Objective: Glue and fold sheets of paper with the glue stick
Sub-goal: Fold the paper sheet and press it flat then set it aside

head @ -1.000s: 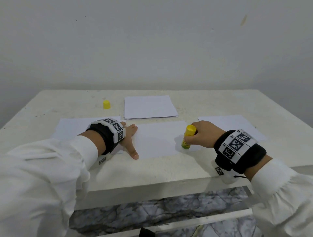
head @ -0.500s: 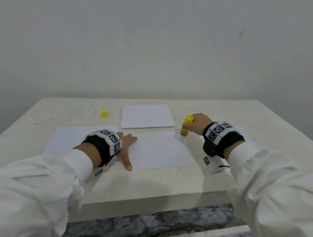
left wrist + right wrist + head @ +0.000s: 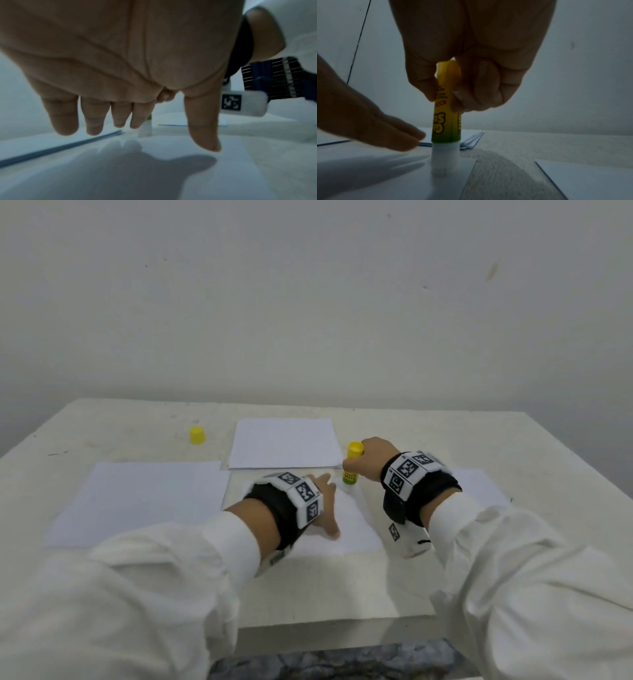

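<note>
The yellow and green glue stick [image 3: 352, 463] stands straight up in the right hand [image 3: 368, 459], with its white tip pressed down on the far right corner of a flat white sheet of paper [image 3: 352, 525]. The right hand's fingers [image 3: 477, 86] and thumb are curled round the top part of the stick, gripping it from above. In the right wrist view the glue stick [image 3: 447, 121] has big letters on its side, and its white end touches the sheet of paper [image 3: 385, 175] close to the edge.

The left hand [image 3: 323, 501] lies flat on the same sheet, just to the left of the glue stick. Its fingers [image 3: 96, 117] are straight and spread a little, holding nothing, and the thumb points toward the person. The left wrist view shows the hand just over the paper with its shadow under it.

Just past both hands lies a neat stack of white paper sheets [image 3: 284, 443]. A small yellow cap [image 3: 197, 435] stands on the pale worktop [image 3: 325, 587] past the left hand and further left. Another white sheet [image 3: 140, 501] lies flat to the left of the left hand. A third white sheet [image 3: 479, 484] peeks out to the right of the right hand's wrist. Both arms wear white sleeves [image 3: 137, 594] and black wristbands with black and white square marks.
</note>
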A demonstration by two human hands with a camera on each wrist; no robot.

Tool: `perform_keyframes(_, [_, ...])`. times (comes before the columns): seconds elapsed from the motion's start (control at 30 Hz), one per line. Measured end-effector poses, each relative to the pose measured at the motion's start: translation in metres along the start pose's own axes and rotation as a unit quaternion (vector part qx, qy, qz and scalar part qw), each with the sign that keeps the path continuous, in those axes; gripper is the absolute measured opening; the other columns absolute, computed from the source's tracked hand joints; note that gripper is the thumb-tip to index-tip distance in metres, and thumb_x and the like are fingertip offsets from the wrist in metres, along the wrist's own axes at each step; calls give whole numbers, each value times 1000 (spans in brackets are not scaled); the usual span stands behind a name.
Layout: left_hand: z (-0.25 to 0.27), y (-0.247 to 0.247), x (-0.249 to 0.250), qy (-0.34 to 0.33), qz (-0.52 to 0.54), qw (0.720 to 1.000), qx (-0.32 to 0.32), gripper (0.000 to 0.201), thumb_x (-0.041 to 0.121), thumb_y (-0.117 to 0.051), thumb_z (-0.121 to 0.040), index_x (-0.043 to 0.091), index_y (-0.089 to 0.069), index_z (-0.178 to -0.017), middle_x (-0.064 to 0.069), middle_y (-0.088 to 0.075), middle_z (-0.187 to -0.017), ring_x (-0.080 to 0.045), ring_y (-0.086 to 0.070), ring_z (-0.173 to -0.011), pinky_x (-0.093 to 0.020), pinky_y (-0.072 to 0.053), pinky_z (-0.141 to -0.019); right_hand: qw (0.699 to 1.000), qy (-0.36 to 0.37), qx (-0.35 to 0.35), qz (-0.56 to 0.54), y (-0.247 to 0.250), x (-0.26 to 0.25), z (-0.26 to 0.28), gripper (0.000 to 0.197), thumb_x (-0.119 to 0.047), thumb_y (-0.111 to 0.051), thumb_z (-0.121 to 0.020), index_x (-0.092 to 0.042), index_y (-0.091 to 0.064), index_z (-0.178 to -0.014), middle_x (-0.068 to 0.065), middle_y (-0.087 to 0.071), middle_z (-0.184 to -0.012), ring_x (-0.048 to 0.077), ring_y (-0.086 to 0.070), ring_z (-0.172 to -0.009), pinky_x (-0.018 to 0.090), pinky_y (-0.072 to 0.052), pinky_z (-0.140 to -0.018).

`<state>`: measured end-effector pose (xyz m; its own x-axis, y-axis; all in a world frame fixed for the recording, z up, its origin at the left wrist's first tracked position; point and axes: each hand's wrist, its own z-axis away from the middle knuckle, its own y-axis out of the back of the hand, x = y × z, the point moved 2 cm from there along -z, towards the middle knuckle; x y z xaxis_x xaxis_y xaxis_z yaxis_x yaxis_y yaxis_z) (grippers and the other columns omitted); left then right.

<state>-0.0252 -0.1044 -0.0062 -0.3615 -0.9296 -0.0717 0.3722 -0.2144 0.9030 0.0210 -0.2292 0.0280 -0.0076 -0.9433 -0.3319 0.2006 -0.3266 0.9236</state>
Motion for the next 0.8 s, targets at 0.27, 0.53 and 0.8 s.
perform_keyframes(0.27, [-20, -4, 5, 24, -36, 998, -46, 92, 62, -60, -80, 13, -26, -149, -9, -29, -154, -29, -37, -136, -45, -34, -110, 998, 49, -25, 9, 3, 5, 6, 36, -34, -61, -83, -14, -39, -64, 0, -39, -66, 14, -37, -57, 26, -28, -51])
perform_keyframes(0.53, [-25, -2, 8, 28, -45, 998, -41, 86, 62, -63, -78, 12, -37, -144, -10, -40, -147, -28, -44, -130, -41, -37, -107, 992, 111, -52, -18, -1, 25, 50, 29, -27, -62, -82, -13, -43, -65, 0, -43, -64, 15, -40, -59, 26, -32, -55])
perform_keyframes(0.8, [-22, 0, 10, 19, -47, 998, -38, 80, 59, -61, -82, 9, -40, -141, -11, -48, -139, -28, -48, -125, -37, -40, -101, 990, 108, -84, -28, -3, 33, 80, 26, -26, -64, -81, -13, -47, -66, -2, -47, -66, 13, -43, -59, 25, -34, -55])
